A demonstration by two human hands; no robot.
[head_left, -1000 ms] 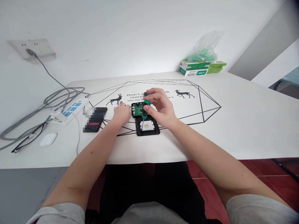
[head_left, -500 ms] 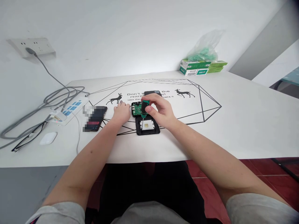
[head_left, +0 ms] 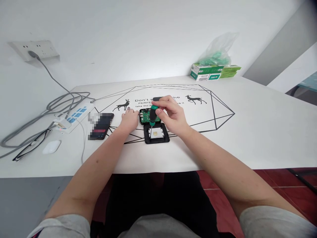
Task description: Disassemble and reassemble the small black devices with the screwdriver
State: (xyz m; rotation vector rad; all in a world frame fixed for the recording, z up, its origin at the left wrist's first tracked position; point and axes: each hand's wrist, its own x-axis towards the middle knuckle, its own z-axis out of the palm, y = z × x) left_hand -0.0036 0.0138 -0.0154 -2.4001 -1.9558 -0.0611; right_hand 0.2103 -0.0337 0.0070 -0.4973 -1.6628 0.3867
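Note:
My right hand (head_left: 174,116) grips a green-and-black screwdriver (head_left: 153,115) between thumb and fingers. The shaft slants down to the left part of a black plastic cover (head_left: 156,141). A whitish plate with a small gold patch (head_left: 155,133) lies inside that cover. Directly behind it sits a green circuit board (head_left: 144,115) in a black housing, partly hidden by the screwdriver. My left hand (head_left: 130,120) rests on the table just left of the board, fingers somewhat bent and apart, with nothing visible held. A dark object (head_left: 157,99) shows partly behind my right hand.
To the left lie a phone (head_left: 102,126), a white power strip (head_left: 76,115) with grey cables, glasses (head_left: 31,145) and a white earbud case (head_left: 52,147). Green-and-white boxes (head_left: 206,71) under a plastic bag (head_left: 219,49) stand at the back right, against the wall.
My right fingers have shifted and opened slightly around the screwdriver handle, and the hand sits a little further right. The screwdriver's tip stays at the cover. My left hand has barely moved.

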